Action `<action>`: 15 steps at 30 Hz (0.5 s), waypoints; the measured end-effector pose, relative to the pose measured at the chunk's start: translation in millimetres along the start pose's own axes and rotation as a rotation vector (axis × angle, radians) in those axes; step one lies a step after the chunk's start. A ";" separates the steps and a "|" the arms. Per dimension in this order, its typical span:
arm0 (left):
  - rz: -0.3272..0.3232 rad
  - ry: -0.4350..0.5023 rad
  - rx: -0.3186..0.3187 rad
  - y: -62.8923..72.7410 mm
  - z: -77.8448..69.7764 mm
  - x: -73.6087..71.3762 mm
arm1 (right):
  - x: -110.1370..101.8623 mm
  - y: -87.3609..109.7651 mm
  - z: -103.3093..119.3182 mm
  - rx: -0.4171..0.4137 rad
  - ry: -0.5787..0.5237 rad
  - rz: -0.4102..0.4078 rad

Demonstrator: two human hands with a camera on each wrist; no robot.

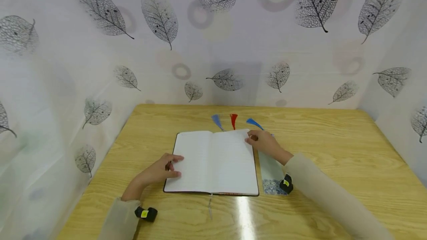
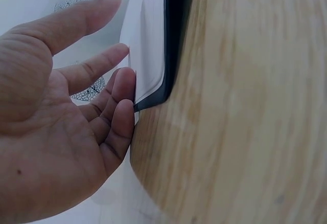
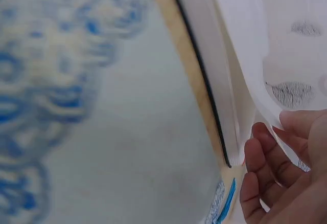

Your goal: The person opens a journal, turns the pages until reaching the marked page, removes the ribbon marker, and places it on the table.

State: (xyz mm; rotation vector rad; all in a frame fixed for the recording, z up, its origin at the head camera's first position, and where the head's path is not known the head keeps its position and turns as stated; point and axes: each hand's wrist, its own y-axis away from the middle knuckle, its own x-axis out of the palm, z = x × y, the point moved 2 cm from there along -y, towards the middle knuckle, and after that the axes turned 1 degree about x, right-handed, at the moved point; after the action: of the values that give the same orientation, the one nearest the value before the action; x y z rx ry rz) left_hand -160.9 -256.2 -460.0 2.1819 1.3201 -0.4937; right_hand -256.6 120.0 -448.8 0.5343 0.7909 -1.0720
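Note:
An open notebook (image 1: pixel 191 175) with lined white pages and a dark cover lies in the middle of the table. At its upper right corner my right hand (image 1: pixel 265 143) pinches the edge of a page. The right wrist view shows that page (image 3: pixel 244 63) lifted and bowed away from the block, between thumb and index finger. My left hand (image 1: pixel 155 173) is at the left page's outer edge, thumb and index finger extended over the paper. In the left wrist view its lower fingers (image 2: pixel 122 127) bend loosely beside the cover's corner.
A pale bookmark (image 1: pixel 271 169) with blue lace print lies right of the notebook, partly under the right forearm. Light blue (image 1: pixel 217 120), red (image 1: pixel 234 120) and blue (image 1: pixel 255 123) tassels stick out behind the notebook. A thin ribbon (image 1: pixel 210 206) trails from its front edge.

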 end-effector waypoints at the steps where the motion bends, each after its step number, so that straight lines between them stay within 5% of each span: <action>1: -0.001 0.001 -0.003 0.2 0.7 0.1 | 1.2 2.7 0.2 -0.006 -0.004 0.017; 10: 0.000 -0.018 0.000 0.0 3.4 1.0 | -1.8 25.9 7.3 -0.105 0.143 -0.060; 15: 0.007 -0.006 0.005 -0.5 2.1 0.5 | -6.3 36.2 11.0 -0.071 0.080 0.012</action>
State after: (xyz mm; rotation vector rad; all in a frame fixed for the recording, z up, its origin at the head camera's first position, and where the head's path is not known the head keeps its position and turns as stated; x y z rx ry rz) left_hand -161.2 -257.0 -462.0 2.1862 1.3087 -0.5010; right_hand -221.6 129.9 -436.6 0.5236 0.8922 -1.0129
